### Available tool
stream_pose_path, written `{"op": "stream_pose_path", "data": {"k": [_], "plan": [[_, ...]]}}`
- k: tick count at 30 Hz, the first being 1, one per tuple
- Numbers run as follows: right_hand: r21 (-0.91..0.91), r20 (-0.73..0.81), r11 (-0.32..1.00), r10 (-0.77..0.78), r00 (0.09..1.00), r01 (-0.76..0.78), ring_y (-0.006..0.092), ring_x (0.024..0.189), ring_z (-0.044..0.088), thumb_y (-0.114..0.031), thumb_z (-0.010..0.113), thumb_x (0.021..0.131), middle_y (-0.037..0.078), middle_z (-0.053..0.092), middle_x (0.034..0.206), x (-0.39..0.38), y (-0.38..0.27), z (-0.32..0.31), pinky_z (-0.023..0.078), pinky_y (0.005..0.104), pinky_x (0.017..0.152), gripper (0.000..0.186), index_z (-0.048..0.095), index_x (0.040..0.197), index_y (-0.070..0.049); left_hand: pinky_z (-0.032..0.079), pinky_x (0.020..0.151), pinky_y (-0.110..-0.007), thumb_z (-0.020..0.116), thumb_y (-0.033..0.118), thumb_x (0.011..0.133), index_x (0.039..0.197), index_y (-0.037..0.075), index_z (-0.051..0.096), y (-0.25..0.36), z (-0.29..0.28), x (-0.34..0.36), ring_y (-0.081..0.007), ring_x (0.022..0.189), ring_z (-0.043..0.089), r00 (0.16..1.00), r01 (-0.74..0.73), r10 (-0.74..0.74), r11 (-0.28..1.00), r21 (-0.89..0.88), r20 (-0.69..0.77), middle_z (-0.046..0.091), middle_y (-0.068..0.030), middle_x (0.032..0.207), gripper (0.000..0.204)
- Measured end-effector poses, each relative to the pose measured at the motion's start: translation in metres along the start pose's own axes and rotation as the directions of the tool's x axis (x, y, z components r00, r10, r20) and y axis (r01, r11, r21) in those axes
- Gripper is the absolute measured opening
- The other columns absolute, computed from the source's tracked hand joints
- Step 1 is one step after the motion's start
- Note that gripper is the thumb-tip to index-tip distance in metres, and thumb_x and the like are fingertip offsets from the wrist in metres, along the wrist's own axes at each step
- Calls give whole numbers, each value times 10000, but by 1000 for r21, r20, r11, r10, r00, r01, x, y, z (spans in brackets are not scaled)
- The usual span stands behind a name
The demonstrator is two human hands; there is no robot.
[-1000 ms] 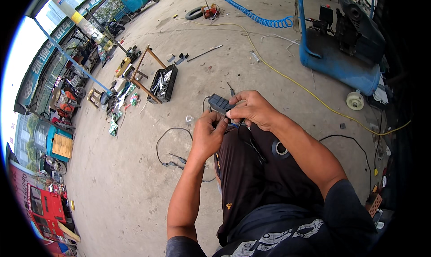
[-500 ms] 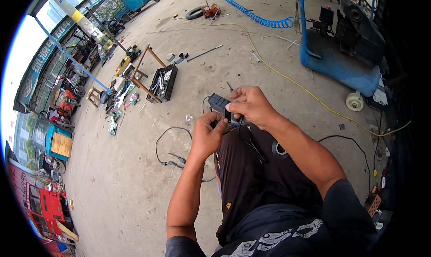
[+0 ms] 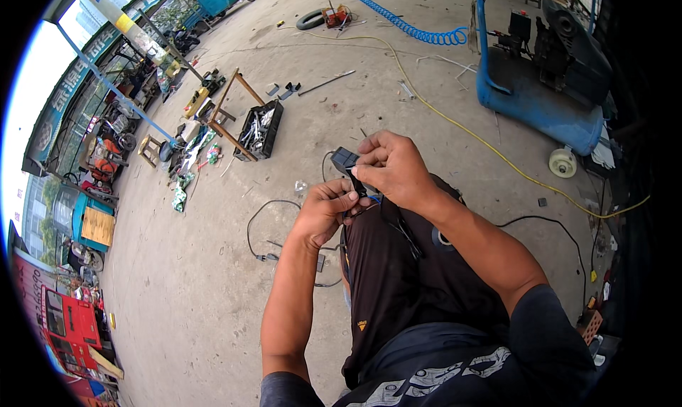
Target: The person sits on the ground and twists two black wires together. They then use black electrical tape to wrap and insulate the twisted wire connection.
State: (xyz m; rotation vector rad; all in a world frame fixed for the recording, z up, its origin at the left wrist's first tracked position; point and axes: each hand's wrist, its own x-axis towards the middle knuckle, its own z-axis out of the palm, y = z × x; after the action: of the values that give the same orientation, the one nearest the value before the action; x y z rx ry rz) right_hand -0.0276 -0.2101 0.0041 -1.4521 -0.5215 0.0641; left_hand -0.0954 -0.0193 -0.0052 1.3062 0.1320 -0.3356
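Above my knee, my right hand (image 3: 396,169) is closed, thumb and fingers at the lower edge of a small black plastic box (image 3: 344,158) with a ridged face. A black strip (image 3: 359,187) runs down from the box to my left hand (image 3: 328,212). My left hand is closed too, thumb and forefinger pinching thin wires, some blue (image 3: 376,200); the exact grip is partly hidden by fingers. More black cable (image 3: 405,235) hangs over my dark trousers. Partly covered by my right forearm, a black tape roll (image 3: 442,239) sits at my thigh.
A black cord (image 3: 250,229) with a plug loops on the concrete at left. Beyond it stand a black crate of tools (image 3: 261,131) and a wooden frame (image 3: 229,116). A blue air compressor (image 3: 540,112) stands far right; a yellow hose (image 3: 469,133) crosses the floor.
My left hand has shifted slightly down and left, and the black strip between the hands shows longer. The box has tilted. More of the cord on the floor shows beside my left forearm.
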Motion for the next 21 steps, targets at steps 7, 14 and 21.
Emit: {"op": "stream_pose_path", "data": {"k": [7, 14, 21], "plan": [[38, -9, 999, -17, 1000, 17, 175, 750, 750, -41, 729, 823, 156, 767, 848, -14, -12, 10, 588, 300, 650, 274, 619, 1042, 81, 514, 620, -284, 564, 75, 1004, 1103, 14, 652, -2, -9, 7, -139, 760, 634, 996, 69, -60, 986, -150, 60, 723, -91, 977, 146], [-153, 31, 969, -194, 981, 196, 157, 826, 756, 21, 744, 857, 158, 758, 913, -36, -10, 20, 606, 292, 658, 273, 589, 1076, 68, 571, 716, -343, 553, 258, 1006, 1190, -7, 655, -1, -25, 15, -214, 891, 697, 986, 136, -121, 983, -125, 118, 711, -115, 1067, 338], [-332, 5, 846, -441, 897, 418, 244, 760, 738, -14, 763, 796, 96, 714, 829, -54, -15, 28, 580, 356, 620, 243, 619, 991, -32, 597, 710, -309, 629, 126, 978, 1080, 3, 684, 8, -10, 11, -163, 844, 695, 991, 124, -116, 981, -151, 59, 706, -83, 991, 169]]}}
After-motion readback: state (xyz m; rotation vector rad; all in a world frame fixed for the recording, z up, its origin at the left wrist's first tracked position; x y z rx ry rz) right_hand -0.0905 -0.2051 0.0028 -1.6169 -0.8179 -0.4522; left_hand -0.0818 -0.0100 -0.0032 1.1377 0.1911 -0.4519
